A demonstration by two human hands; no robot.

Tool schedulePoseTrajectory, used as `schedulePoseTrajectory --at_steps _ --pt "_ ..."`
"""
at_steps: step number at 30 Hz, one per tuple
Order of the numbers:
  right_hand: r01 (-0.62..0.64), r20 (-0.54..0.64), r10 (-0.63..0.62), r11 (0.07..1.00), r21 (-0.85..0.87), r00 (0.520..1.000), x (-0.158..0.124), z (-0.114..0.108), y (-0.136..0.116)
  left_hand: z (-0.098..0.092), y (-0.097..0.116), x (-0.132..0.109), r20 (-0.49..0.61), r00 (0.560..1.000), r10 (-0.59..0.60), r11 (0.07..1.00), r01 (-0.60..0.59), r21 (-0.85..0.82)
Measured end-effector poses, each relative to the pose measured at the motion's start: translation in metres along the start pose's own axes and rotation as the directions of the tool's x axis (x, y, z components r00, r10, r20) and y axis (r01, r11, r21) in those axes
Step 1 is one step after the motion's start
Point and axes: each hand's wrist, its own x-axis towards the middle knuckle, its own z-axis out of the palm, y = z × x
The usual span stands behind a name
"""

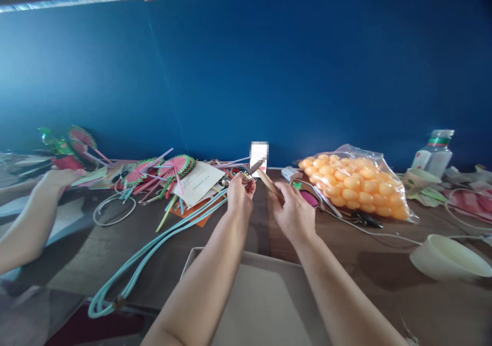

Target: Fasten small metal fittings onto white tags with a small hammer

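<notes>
My left hand (241, 195) is closed on a small shiny metallic piece (246, 177), near the middle of the view. Beside it, my right hand (292, 210) grips a tan stick-like handle (270, 183) that slants up to the left. A dark, pointed tip (255, 168) shows between the two hands; what it belongs to is unclear. Pale blue cords (154, 244) run from near my left hand down to the table's front edge. A white blurred rectangle (259, 156) stands just behind the hands.
An open box (265, 305) lies below my forearms. To the right are a bag of orange balls (357, 184), a white cup (449, 258) and a bottle (434, 154). Paper fans (177, 167) and papers (198, 182) lie left; another person's arm (36, 223) reaches in at far left.
</notes>
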Motion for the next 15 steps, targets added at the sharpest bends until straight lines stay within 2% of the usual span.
schedulePoseTrajectory --at_steps 7,12,15 --pt "0.008 -0.089 -0.006 1.0 0.029 0.996 -0.0002 0.0007 0.0004 0.0008 0.0004 0.0011 -0.035 0.999 -0.006 1.0 0.006 -0.013" --pt "0.013 -0.01 -0.013 1.0 0.006 1.0 0.0003 0.0007 0.0003 0.0003 0.0005 0.0001 -0.041 0.999 -0.02 1.0 0.02 0.003" --pt "0.01 -0.023 -0.01 1.0 0.02 1.0 0.0 0.0003 0.0 -0.0002 -0.0002 0.0009 -0.04 0.999 -0.008 1.0 0.009 0.01"
